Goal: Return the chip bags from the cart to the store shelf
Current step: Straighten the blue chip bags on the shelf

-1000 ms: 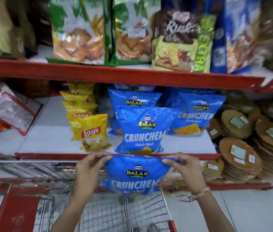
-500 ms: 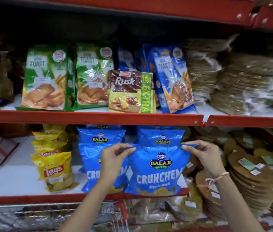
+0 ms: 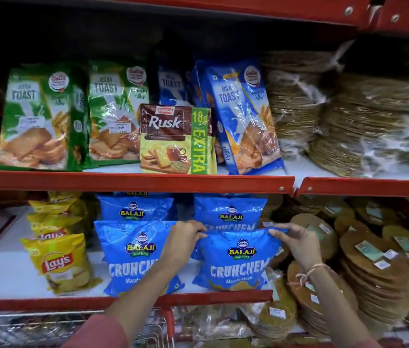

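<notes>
Left of the two-handed grip, the yellow Lay's bags [image 3: 59, 262] stand in their row and a blue Balaji bag [image 3: 133, 257] already stands upright at the front of the lower shelf [image 3: 47, 303], its right part hidden behind the left hand [image 3: 183, 243]. A second ago the held chip bag [image 3: 238, 262] hung low over the cart [image 3: 158, 327]; half a second ago it was lifted in front of the shelf. Now it stands with its bottom at the shelf's red front lip, just right of the standing bag and in front of another blue bag [image 3: 229, 212]. The left hand pinches its top-left corner and the right hand [image 3: 296, 241] pinches its top-right corner, so both are clenched on the bag's upper seam. I judge this bag is all but placed: what remains is to let go. Right of the grip, stacks of flat round discs in plastic [image 3: 374, 267] crowd close, so the bag could lean that way.
</notes>
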A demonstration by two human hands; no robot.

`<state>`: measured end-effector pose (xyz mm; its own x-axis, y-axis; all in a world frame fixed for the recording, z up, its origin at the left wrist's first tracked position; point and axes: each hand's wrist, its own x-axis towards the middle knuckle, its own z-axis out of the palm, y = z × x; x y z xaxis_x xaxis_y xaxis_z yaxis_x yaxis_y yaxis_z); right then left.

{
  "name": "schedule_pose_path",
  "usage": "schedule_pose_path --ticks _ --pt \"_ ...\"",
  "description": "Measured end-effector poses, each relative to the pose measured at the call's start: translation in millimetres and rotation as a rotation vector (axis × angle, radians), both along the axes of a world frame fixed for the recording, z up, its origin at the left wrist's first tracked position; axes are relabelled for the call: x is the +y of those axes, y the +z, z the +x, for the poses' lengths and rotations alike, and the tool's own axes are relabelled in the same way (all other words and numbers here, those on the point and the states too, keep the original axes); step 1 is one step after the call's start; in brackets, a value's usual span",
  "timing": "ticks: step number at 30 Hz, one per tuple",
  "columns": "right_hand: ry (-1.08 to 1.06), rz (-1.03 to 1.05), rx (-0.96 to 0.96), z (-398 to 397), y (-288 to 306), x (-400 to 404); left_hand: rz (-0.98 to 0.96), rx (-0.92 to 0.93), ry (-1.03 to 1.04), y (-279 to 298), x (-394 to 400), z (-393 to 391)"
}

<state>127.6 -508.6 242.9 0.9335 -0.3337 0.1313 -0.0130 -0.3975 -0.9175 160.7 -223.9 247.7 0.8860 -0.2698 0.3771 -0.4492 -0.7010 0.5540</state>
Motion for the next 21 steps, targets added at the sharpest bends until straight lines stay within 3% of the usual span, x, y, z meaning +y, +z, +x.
schedule_pose_path --ticks 4,10,16,21 --pt "-0.08 -0.338 -0.13 3 29 48 0.037 -0.174 -0.063 7 24 -9" --pt "0.215 -0.498 -0.283 0 33 175 0.101 -0.292 0.024 4 129 -23" --pt "0.427 -0.862 -0.389 8 11 312 0.418 -0.162 0.225 -9 276 -30" --pt "0.438 -1.269 -0.284 26 0 415 0.569 -0.159 0.332 -25 357 -22"
